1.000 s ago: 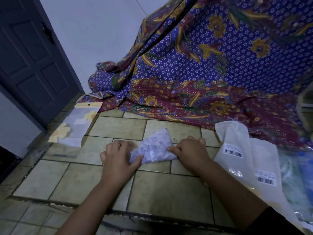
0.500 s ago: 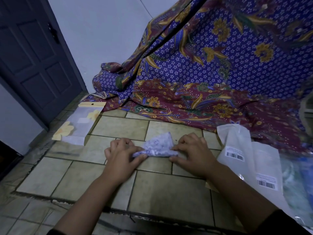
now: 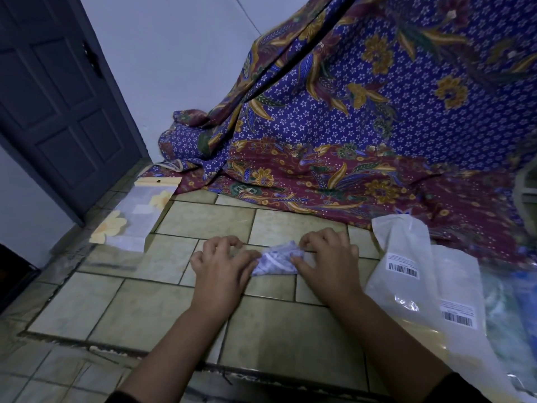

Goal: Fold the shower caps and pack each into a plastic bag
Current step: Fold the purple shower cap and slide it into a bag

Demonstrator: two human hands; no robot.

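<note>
A small white shower cap with a purple print point(image 3: 277, 261) lies folded into a compact bundle on the tiled floor point(image 3: 145, 309). My left hand point(image 3: 222, 267) presses on its left end, thumb against the fabric. My right hand point(image 3: 327, 260) pinches its right end, fingers curled over the top. Only the middle strip of the cap shows between the hands. A clear plastic bag with a yellow flower print and a yellow header point(image 3: 136, 212) lies flat to the far left. Translucent bags with barcode labels point(image 3: 406, 266) lie to the right.
A large purple and maroon floral cloth point(image 3: 363, 126) hangs from above and spreads over the floor behind the cap. A dark door point(image 3: 55, 91) stands at the left beside a white wall. The tiled slab ends in a step edge point(image 3: 116, 349) near me.
The cap went from a wider flat triangle to a smaller, tighter bundle. Both hands have closed in on it from either side.
</note>
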